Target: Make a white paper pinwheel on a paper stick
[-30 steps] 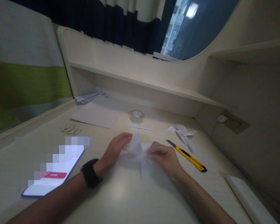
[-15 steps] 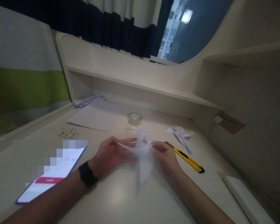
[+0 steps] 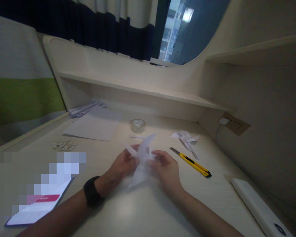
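Note:
A white paper pinwheel [image 3: 141, 166], blurred by motion, is held above the desk between my two hands. My left hand [image 3: 124, 164], with a dark watch on its wrist, grips it from the left, the thumb over the paper. On the other side my right hand [image 3: 166, 168] pinches the paper near its centre, fingers curled. Behind the hands lies a thin rolled paper stick [image 3: 136, 137], partly hidden by a blade of the pinwheel. A yellow utility knife [image 3: 193, 164], its blade out, rests to the right of my right hand.
A second paper pinwheel [image 3: 186, 138] on a stick lies at the back right. A tape roll [image 3: 137, 126], paper sheets [image 3: 95, 125] and a small pile of pale bits [image 3: 64, 145] are farther back. A phone [image 3: 46, 200] lies left; a white device [image 3: 256, 207] stands right.
The pinwheel has turned in my hands, its blades now at a different slant. My hands stay on it, and the whole view has shifted slightly.

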Demonstrator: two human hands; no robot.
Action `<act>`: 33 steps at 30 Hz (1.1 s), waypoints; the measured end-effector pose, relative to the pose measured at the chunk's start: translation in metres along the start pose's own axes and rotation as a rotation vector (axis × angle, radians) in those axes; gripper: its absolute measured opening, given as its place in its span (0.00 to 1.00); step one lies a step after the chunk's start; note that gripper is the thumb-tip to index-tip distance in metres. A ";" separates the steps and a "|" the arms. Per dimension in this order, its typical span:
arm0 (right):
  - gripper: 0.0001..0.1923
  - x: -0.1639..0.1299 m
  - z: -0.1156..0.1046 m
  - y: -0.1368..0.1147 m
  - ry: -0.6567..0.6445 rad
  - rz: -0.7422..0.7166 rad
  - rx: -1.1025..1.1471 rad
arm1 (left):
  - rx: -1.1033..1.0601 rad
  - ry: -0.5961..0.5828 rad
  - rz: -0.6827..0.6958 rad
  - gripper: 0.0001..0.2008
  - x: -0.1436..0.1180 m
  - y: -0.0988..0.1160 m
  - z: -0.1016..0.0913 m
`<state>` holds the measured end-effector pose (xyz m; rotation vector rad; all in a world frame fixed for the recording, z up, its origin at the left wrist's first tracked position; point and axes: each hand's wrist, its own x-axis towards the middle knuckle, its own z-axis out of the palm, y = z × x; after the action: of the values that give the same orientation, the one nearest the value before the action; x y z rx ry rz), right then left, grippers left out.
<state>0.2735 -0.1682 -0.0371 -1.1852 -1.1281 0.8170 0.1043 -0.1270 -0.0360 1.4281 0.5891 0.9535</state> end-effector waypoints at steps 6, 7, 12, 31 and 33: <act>0.18 -0.010 0.003 -0.014 -0.017 -0.064 -0.264 | 0.008 0.189 -0.084 0.21 -0.002 0.007 0.002; 0.18 -0.008 -0.001 -0.016 -0.007 -0.098 -0.316 | -0.006 0.203 -0.097 0.20 -0.003 0.010 0.002; 0.12 0.012 -0.024 -0.022 -0.016 -0.390 -0.581 | -0.070 0.164 -0.163 0.15 -0.004 0.015 -0.001; 0.14 0.010 -0.017 0.005 -0.222 -0.414 -0.572 | 0.203 0.115 -0.175 0.15 -0.002 0.005 -0.003; 0.17 0.010 -0.017 0.004 -0.177 -0.446 -0.611 | 0.293 0.158 -0.170 0.14 -0.001 0.006 -0.003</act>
<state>0.2930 -0.1629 -0.0387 -1.2879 -1.7881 0.2321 0.1000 -0.1273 -0.0308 1.5392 0.9847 0.8748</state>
